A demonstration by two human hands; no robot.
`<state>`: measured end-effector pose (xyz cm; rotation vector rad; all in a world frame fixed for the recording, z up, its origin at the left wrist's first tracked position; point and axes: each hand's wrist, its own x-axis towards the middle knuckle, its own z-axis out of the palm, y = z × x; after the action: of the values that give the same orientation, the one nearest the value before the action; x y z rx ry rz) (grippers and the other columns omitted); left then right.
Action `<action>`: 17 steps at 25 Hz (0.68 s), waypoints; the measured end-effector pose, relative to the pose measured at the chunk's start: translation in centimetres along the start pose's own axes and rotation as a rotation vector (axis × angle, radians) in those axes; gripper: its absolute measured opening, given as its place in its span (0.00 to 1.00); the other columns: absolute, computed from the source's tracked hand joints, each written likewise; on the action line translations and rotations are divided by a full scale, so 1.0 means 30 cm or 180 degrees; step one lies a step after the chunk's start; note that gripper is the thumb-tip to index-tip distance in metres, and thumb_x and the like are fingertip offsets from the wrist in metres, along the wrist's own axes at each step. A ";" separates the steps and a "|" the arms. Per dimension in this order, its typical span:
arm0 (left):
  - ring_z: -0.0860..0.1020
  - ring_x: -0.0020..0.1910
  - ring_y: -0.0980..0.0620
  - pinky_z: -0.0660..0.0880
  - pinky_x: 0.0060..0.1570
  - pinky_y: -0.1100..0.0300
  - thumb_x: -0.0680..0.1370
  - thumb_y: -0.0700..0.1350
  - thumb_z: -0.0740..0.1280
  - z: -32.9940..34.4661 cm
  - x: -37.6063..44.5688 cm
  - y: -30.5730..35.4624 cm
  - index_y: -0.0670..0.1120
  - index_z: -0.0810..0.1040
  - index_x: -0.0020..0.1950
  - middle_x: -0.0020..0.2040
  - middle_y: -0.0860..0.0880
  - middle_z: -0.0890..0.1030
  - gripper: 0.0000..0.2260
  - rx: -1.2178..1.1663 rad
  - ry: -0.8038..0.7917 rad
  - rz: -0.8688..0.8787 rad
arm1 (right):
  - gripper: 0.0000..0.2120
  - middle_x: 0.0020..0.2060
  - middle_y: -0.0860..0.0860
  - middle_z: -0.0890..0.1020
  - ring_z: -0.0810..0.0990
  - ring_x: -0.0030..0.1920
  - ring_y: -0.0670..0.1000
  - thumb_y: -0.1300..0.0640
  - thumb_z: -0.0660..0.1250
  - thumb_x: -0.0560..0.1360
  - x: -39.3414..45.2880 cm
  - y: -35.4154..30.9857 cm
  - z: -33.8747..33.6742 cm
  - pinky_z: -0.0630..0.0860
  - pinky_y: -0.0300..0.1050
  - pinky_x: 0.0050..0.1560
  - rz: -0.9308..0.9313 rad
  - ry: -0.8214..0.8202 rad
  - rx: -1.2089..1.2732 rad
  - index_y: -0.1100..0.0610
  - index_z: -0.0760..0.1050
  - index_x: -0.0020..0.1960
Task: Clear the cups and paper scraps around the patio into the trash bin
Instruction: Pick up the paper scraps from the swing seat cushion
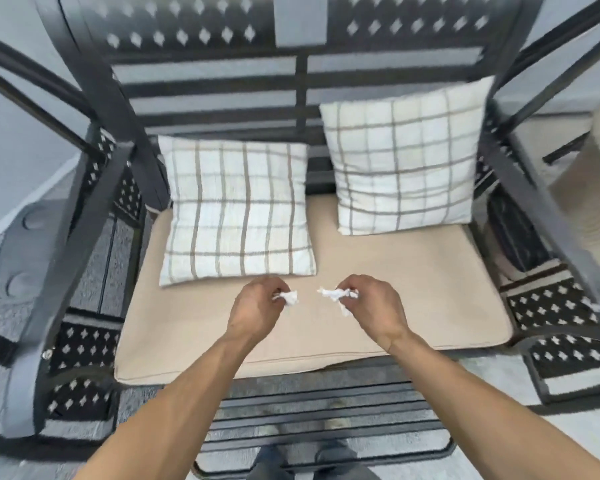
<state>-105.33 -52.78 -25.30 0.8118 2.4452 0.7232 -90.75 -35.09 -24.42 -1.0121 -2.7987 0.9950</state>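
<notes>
Paper scraps sat in both of the person's hands, held over the front part of the tan seat cushion [413,292] of a dark metal patio swing [201,84]. One crumpled white scrap [289,297] was pinched in the grip of the left hand [257,308], its fingers curled round it. A second, longer scrap [336,295] was pinched in the grip of the right hand [374,304], with a loose tail hanging below the fingers. The two scraps were near each other but apart, with bare cushion showing between them.

At 12 o'clock from the left hand lay a checked pillow [236,209], flat on the cushion, its near edge just beyond the knuckles. At 1 o'clock from the right hand a second checked pillow [406,157] leaned against the slatted backrest. At 6 o'clock, below the forearms, was the swing's slatted footrest [319,424], with the person's dark shoes [336,455] at the bottom edge.
</notes>
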 end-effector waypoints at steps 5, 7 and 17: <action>0.73 0.42 0.55 0.64 0.43 0.68 0.72 0.36 0.68 -0.112 -0.102 0.264 0.48 0.82 0.48 0.46 0.53 0.73 0.09 -0.0099 -0.0090 0.0661 | 0.06 0.44 0.44 0.82 0.80 0.42 0.49 0.52 0.67 0.70 -0.245 -0.033 -0.226 0.74 0.45 0.39 0.0069 0.0648 -0.0191 0.44 0.78 0.46; 0.73 0.42 0.56 0.64 0.41 0.71 0.71 0.36 0.68 -0.133 -0.146 0.340 0.49 0.83 0.47 0.47 0.53 0.74 0.10 -0.0127 -0.0140 0.0927 | 0.06 0.44 0.45 0.82 0.80 0.42 0.50 0.53 0.68 0.70 -0.354 -0.042 -0.283 0.75 0.46 0.40 0.0218 0.0916 -0.0215 0.45 0.79 0.47; 0.77 0.42 0.60 0.76 0.47 0.61 0.69 0.43 0.72 -0.001 -0.441 0.574 0.51 0.82 0.46 0.47 0.58 0.74 0.07 -0.0310 -0.1090 0.2597 | 0.07 0.46 0.46 0.83 0.81 0.46 0.50 0.54 0.72 0.69 -1.048 -0.037 -0.330 0.77 0.48 0.49 0.1596 0.2272 -0.0046 0.49 0.81 0.48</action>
<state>-88.88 -49.49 -11.50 1.7556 1.7160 0.8680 -64.43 -48.29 -9.54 -1.7011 -2.0121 0.4678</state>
